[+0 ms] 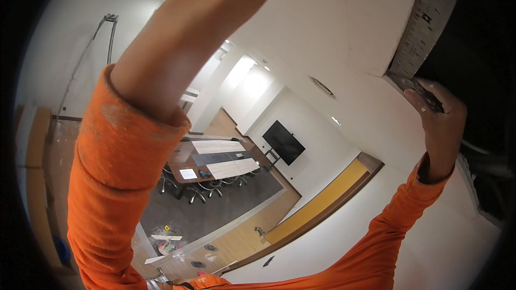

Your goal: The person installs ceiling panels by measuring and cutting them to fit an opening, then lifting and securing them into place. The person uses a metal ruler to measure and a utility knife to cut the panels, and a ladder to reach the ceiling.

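Up at the ceiling (371, 27), beside the dark opening (467, 43), we have the ruler (422, 27) running along the edge. Right hand (443, 111): thumb and fingers pinch its near end. Left hand: past the top of view, grip we cannot tell; only the raised forearm (185, 43) shows. Whether the ruler sits flush is unclear to us. Our judgement: holding it well means near end snug to the edge, no tilt, fingertips clear of the marks, and our eyes square to them before we trust a reading.
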The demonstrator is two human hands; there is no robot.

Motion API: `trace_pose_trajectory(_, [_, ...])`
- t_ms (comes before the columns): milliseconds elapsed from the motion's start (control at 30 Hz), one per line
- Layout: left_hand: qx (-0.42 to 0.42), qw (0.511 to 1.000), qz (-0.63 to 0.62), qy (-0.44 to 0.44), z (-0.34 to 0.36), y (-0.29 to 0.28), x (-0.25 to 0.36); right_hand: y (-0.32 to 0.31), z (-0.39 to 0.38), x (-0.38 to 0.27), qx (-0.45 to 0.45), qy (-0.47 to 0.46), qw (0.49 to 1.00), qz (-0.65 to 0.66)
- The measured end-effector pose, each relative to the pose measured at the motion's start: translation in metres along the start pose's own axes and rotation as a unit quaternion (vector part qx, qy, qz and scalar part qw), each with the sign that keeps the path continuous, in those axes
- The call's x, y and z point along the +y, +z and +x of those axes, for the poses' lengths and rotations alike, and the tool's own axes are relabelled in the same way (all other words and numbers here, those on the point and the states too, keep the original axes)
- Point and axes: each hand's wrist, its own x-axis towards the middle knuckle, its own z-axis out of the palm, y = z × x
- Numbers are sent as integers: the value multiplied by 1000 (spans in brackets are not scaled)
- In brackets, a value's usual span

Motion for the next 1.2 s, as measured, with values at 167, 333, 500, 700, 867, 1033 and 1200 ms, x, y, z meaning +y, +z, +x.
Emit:
trace_pose_trajectory(167, [25, 997, 64, -16, -2, 5, 9, 0, -2, 0, 6, 66, 996, 64])
trace_pose_trajectory(333, [-51, 989, -28, -134, 21, -20, 5, -2, -5, -5, 26, 59, 992, 112])
trace_pose_trajectory(500, [-12, 990, -106, -90, 24, -15, -11, -4, -3, -11, 39, 38, 998, 44])
trace_pose_trajectory(700, [-33, 988, -98, -111, 26, -20, -7, -8, -3, -17, 12, 103, 994, 32])
trace_pose_trajectory(867, [7, 989, -118, -84, 24, -16, -4, -8, -3, -19, 26, 71, 996, 37])
trace_pose_trajectory(1033, [37, 989, -120, -74, 21, -12, -6, -6, -6, -16, 32, 53, 997, 46])
trace_pose_trajectory(1200, [35, 991, -112, -69, 21, -9, -8, -4, -5, -12, 38, 39, 997, 49])
